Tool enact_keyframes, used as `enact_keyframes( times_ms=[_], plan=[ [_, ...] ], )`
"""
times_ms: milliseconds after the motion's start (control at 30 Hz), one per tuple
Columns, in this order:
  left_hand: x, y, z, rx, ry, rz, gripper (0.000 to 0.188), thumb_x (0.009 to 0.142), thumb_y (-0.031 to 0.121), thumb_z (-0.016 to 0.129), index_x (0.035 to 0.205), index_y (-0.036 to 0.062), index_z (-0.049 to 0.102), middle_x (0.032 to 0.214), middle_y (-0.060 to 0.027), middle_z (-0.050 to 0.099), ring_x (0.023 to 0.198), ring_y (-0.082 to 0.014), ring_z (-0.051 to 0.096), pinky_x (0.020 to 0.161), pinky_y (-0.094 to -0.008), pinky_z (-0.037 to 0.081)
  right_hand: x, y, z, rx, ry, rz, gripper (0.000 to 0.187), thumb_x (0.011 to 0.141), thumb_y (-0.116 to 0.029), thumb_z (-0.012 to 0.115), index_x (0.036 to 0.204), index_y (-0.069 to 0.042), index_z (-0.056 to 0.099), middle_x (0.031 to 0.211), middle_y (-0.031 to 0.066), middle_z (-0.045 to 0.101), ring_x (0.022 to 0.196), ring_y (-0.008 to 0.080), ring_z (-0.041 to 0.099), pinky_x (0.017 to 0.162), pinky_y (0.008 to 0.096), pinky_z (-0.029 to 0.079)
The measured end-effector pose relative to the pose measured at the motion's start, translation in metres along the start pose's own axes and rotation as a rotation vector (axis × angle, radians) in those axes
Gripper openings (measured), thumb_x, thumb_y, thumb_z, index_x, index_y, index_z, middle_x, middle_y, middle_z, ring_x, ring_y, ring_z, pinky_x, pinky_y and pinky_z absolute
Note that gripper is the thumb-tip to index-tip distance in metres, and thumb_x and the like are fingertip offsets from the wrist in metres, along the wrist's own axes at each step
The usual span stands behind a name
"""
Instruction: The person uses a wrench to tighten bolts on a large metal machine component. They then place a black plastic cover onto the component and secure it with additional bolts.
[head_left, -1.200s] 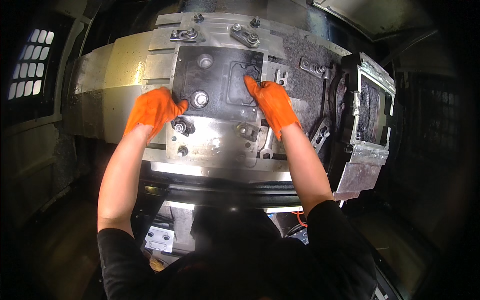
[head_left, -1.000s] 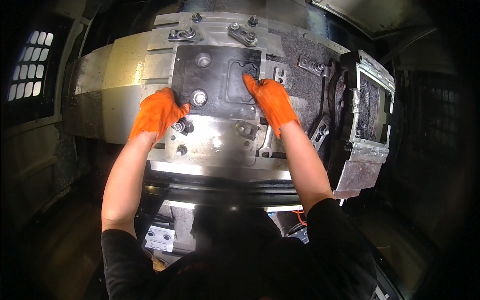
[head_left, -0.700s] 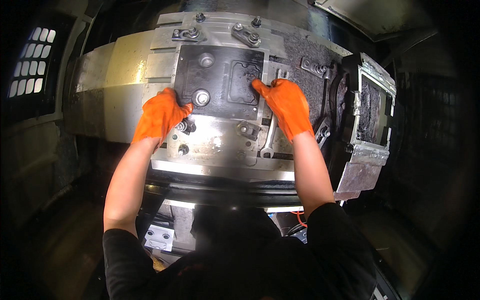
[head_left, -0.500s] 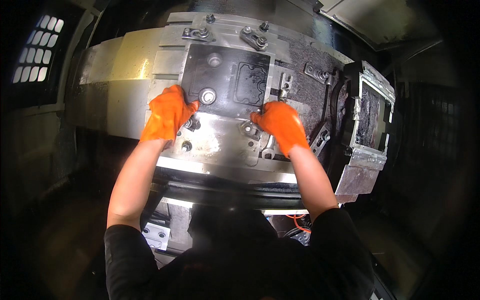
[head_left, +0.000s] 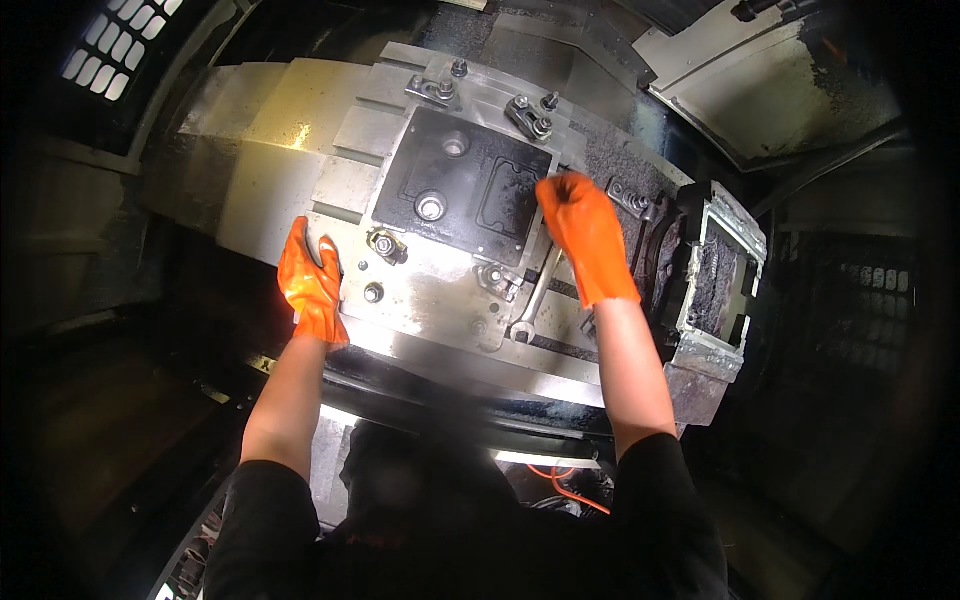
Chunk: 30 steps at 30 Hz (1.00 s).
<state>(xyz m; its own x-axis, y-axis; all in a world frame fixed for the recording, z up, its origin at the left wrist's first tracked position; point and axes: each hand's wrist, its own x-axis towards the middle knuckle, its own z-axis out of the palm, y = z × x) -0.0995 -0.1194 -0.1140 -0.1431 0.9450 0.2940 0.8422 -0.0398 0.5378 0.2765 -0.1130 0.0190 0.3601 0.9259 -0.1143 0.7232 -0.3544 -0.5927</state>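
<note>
Black plate [head_left: 463,188], long axis pointing toward the nearer right hand [head_left: 583,225], lies left of its closed fingers, contents hidden; left hand [head_left: 312,285] open.

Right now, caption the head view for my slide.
Orange-gloved left hand and right hand flanking a dark plate amid clamps.

metalworking machine shop, slotted machine bed [head_left: 345,185], bolted clamps [head_left: 529,118], dark metal chips [head_left: 607,152], wrench [head_left: 538,293]
</note>
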Motion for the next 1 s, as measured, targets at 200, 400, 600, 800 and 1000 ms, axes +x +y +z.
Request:
enact_keyframes(
  times_ms=[200,400,600,800,1000],
  plan=[
    [0.002,0.005,0.007,0.038,0.012,-0.060,0.050,0.097,0.028,0.064,0.142,0.0075,0.056,0.123,-0.0221,0.069,0.111,-0.0423,0.066,0.099,-0.0455,0.052,0.058,0.031,0.038,-0.215,0.134,-0.374,0.027,0.098,-0.025,0.065,0.117,-0.007,0.074,0.108,0.0205,0.075,0.099,0.0400,0.072,0.088,0.0420,0.057],
    [0.003,0.005,0.001,0.072,-0.020,-0.086,0.049,0.100,0.029,0.061,0.143,0.0074,0.053,0.123,-0.0233,0.069,0.112,-0.0434,0.066,0.099,-0.0467,0.052,0.068,0.033,0.036,-0.087,0.182,-0.473,0.023,0.094,-0.015,0.065,0.114,-0.009,0.075,0.095,0.0217,0.075,0.088,0.0403,0.073,0.080,0.0427,0.058],
    [0.004,0.002,0.003,0.082,0.012,-0.050,0.049,0.100,0.029,0.062,0.142,0.0043,0.054,0.120,-0.0243,0.070,0.108,-0.0443,0.067,0.096,-0.0472,0.053,0.076,0.040,0.049,0.057,0.164,-0.418,0.025,0.096,-0.018,0.064,0.116,-0.008,0.075,0.097,0.0238,0.074,0.093,0.0423,0.071,0.083,0.0474,0.057],
    [0.003,0.003,0.002,0.081,0.019,-0.056,0.050,0.096,0.026,0.065,0.139,0.0006,0.056,0.107,-0.0228,0.070,0.097,-0.0436,0.067,0.089,-0.0486,0.053,0.022,0.008,0.024,-0.015,-0.005,-0.428,0.025,0.095,-0.015,0.065,0.116,-0.005,0.074,0.100,0.0203,0.076,0.092,0.0382,0.074,0.082,0.0423,0.058],
    [0.010,0.008,0.001,0.069,0.005,-0.098,0.051,0.095,0.026,0.066,0.139,0.0020,0.056,0.105,-0.0209,0.070,0.097,-0.0423,0.066,0.086,-0.0477,0.053,-0.064,0.017,0.059,-0.036,-0.112,-0.289,0.021,0.096,-0.007,0.064,0.115,-0.003,0.073,0.097,0.0172,0.078,0.090,0.0275,0.078,0.077,0.0351,0.059]
  ],
)
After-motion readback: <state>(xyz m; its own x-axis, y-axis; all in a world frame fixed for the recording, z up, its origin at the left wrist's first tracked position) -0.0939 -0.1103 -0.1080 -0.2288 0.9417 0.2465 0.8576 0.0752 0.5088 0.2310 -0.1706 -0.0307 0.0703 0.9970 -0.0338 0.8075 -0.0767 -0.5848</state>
